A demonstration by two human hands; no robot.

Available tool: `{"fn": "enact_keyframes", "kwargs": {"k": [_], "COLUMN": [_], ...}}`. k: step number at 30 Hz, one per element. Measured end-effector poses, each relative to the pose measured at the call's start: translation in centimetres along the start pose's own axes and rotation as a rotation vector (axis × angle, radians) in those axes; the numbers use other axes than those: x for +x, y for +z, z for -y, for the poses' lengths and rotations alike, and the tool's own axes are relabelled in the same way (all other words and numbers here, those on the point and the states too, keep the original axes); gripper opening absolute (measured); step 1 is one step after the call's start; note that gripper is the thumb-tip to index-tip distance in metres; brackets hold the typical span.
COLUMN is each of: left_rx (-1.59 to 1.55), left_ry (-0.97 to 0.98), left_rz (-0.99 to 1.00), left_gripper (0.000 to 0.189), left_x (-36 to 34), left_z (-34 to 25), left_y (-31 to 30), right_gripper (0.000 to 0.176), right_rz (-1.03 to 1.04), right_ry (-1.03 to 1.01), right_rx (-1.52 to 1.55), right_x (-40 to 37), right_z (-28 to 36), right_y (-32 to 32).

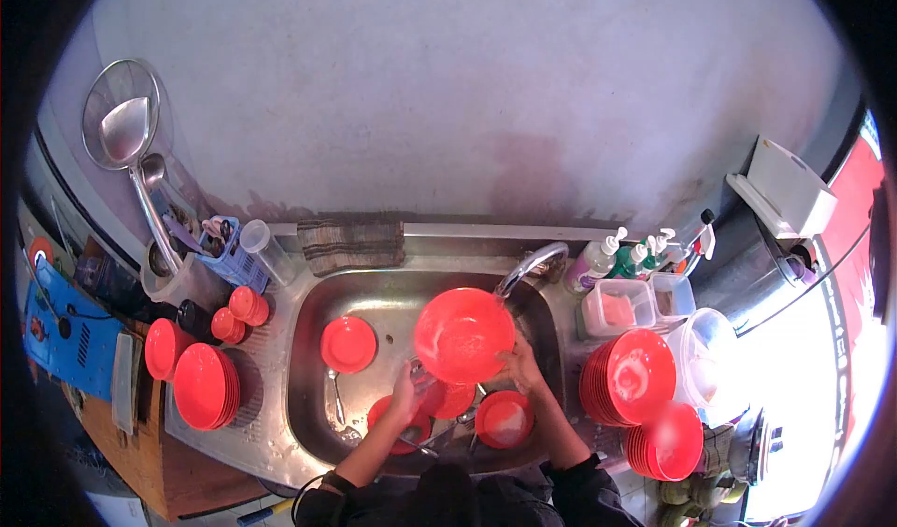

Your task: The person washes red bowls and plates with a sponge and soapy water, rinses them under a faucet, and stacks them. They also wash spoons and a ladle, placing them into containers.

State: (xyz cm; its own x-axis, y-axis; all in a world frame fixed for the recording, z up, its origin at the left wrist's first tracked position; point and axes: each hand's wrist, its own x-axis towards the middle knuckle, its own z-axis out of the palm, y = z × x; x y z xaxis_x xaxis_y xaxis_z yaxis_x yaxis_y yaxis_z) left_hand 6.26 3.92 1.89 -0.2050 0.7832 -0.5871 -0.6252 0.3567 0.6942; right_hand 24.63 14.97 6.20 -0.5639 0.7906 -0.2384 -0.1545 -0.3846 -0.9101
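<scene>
A large red bowl (462, 334) is held up over the metal sink (313, 340), beside the faucet (533, 265). My right hand (519, 364) grips its lower right rim. Below the bowl's lower left edge is my left hand (411, 385), fingers pointing up; its fingertips are partly blurred, and I cannot tell if it touches the bowl. A small red plate (349, 344) lies at the sink's left with a spoon (336, 398) under it. More red dishes, one a soapy bowl (505, 420), and cutlery lie near my forearms.
Stacked red bowls (206, 385) and small cups stand on the left drainboard. Soapy bowl stacks (640, 377) stand at the right, near plastic containers (619, 306) and pump bottles (595, 261). A folded striped cloth (350, 245) lies behind the sink.
</scene>
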Motion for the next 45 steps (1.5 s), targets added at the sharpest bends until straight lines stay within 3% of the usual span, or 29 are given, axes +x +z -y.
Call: {"fn": "enact_keyframes", "kwargs": {"k": [2, 5, 7, 9, 11, 13, 15, 17, 20, 27, 29, 31, 36, 39, 42, 44, 45], "left_rx": [-0.008, -0.022, -0.028, -0.039, -0.041, -0.050, -0.108, -0.133, -0.113, -0.040, -0.077, -0.113, -0.152, -0.139, -0.133, -0.106, -0.080], "left_ry": [-0.003, -0.046, -0.086, -0.065, -0.068, -0.070, 0.043, -0.015, -0.076, -0.052, -0.014, 0.024, -0.142, -0.127, -0.110, -0.104, -0.100], "left_rz": [0.001, -0.024, -0.050, 0.052, 0.033, 0.011, 0.136, 0.072, 0.033, 0.066, 0.068, 0.073, 0.076, 0.073, 0.096, 0.124, 0.151], "left_gripper": [0.056, 0.053, 0.050, 0.051, 0.051, 0.051, 0.050, 0.050, 0.049, 0.052, 0.053, 0.054, 0.053, 0.052, 0.052, 0.053, 0.054], "left_x": [0.6, 0.4, 0.1, -0.2, -0.5, -0.1, 1.3, 0.4, 0.2, -0.3, 0.6, 0.5, 0.4, 0.0, 0.0, 0.5, 0.8], "left_z": [0.7, 0.6, 0.4, 0.3, 0.0, 0.3, 1.5, 0.9, 0.7, 0.2, 1.0, 0.8, 1.2, 1.2, 1.2, 1.8, 2.0], "left_y": [-0.9, -0.9, -0.5, -0.4, 0.0, -0.5, -1.9, -1.3, -0.6, -0.3, -1.0, -1.0, -1.2, -0.9, -0.9, -1.4, -1.5], "right_gripper": [0.055, 0.056, 0.056, 0.057, 0.058, 0.058, 0.058, 0.056, 0.056, 0.054, 0.054, 0.054, 0.054, 0.052, 0.053, 0.055, 0.055], "right_rz": [-0.133, -0.224, -0.190, -0.156, -0.023, -0.019, -0.017, -0.203, -0.149, -0.047, -0.132, -0.158, -0.076, -0.106, -0.259, -0.291, -0.293], "right_ry": [-0.189, -0.227, -0.211, -0.195, 0.001, -0.051, -0.103, -0.119, -0.182, -0.049, -0.198, -0.202, -0.112, -0.061, -0.153, -0.443, -0.448], "right_rx": [-0.038, 0.063, 0.079, 0.100, -0.077, -0.152, -0.227, 0.023, 0.153, 0.115, 0.162, 0.138, 0.047, 0.027, 0.115, -0.102, -0.103], "right_x": [1.1, 0.4, 0.3, 0.2, 0.0, 0.7, 0.9, 0.1, 0.8, 1.2, 1.6, 1.5, 0.9, 0.6, 0.8, 1.3, 0.8], "right_z": [-1.1, 0.9, 0.9, 1.0, 1.4, 0.2, -0.1, 1.7, 0.3, 0.0, -0.3, 0.0, -0.9, -0.7, -1.1, -2.3, -1.7], "right_y": [-1.2, 0.2, 0.9, 1.1, 0.5, -1.6, -1.9, 0.0, 0.1, 0.9, 0.6, 0.8, -0.2, -0.3, 0.6, 0.5, 1.1]}}
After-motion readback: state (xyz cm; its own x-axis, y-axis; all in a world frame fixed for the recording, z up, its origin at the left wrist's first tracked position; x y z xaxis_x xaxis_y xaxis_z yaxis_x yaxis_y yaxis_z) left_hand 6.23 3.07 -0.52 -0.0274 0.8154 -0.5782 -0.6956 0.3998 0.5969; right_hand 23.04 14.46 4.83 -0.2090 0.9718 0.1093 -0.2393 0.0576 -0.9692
